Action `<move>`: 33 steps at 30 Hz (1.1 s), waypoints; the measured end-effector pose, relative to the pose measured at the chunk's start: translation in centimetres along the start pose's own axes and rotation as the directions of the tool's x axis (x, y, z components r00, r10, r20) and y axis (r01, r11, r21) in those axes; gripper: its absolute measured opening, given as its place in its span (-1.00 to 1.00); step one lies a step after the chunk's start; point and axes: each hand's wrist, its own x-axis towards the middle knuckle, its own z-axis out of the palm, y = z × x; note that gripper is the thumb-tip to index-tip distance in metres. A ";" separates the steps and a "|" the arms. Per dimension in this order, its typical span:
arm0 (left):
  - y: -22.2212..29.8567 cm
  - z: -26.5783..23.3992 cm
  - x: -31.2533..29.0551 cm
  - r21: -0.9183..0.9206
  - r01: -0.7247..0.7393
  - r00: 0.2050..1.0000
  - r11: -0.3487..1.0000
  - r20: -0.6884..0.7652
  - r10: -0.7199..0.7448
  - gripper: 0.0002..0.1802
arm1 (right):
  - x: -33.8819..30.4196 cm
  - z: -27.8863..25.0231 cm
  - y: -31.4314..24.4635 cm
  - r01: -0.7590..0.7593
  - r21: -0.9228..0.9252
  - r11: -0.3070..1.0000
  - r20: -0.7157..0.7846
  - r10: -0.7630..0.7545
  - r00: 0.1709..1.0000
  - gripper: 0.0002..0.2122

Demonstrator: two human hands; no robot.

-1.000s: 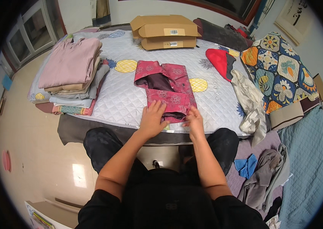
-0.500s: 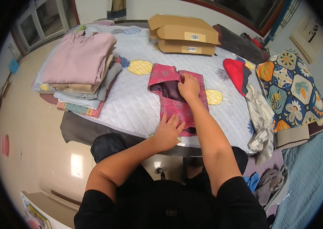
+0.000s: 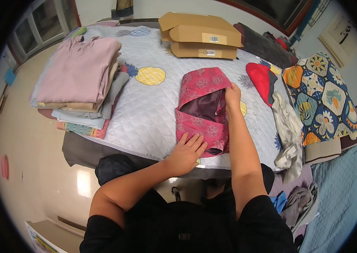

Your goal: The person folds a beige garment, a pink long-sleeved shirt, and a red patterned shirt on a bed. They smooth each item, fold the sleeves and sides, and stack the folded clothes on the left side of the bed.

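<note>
A magenta garment point(image 3: 206, 80) with a tone-on-tone flower pattern lies folded in front of me, its dark purple lining point(image 3: 204, 104) showing through a gap in the middle. My left hand point(image 3: 185, 155) rests flat on its near edge, fingers apart. At the garment's right edge my right hand point(image 3: 233, 99) pinches the fabric, thumb and fingers closed on it. What kind of garment it is I cannot tell from the folded shape.
The garment lies on a pale quilted bedcover point(image 3: 144, 109) with pineapple prints. Folded clothes point(image 3: 77, 76) form a stack on the left. Cardboard boxes point(image 3: 201, 36) stand at the back. On the right are a red and grey cloth item point(image 3: 259, 82), a crumpled white cloth point(image 3: 288, 135) and a patterned cushion point(image 3: 322, 97).
My right hand has moved right from the garment's upper middle to its right edge, drawing the top fabric across. The left hand stays on the near edge. The view has shifted slightly.
</note>
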 end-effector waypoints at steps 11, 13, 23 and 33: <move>0.3 0.5 0.7 -0.043 -0.038 0.999 0.998 0.008 0.038 -0.07 | -3.3 -4.6 0.2 -0.108 0.052 0.993 0.125 0.101 0.987 -0.57; 0.3 0.4 0.9 -0.049 -0.053 0.998 0.997 0.014 0.054 -0.08 | -5.3 -6.9 0.1 0.081 -0.390 0.917 0.064 -0.061 0.996 -0.50; 0.6 -0.2 0.9 -0.062 -0.040 0.999 0.997 -0.036 0.037 -0.05 | -17.2 -10.2 -2.4 0.168 -0.610 0.775 0.285 0.017 0.958 -0.53; 0.0 -0.1 0.5 0.012 0.006 1.000 1.000 -0.003 -0.006 -0.07 | -17.5 -14.0 -0.1 0.246 -0.640 0.728 0.209 -0.143 0.967 -0.76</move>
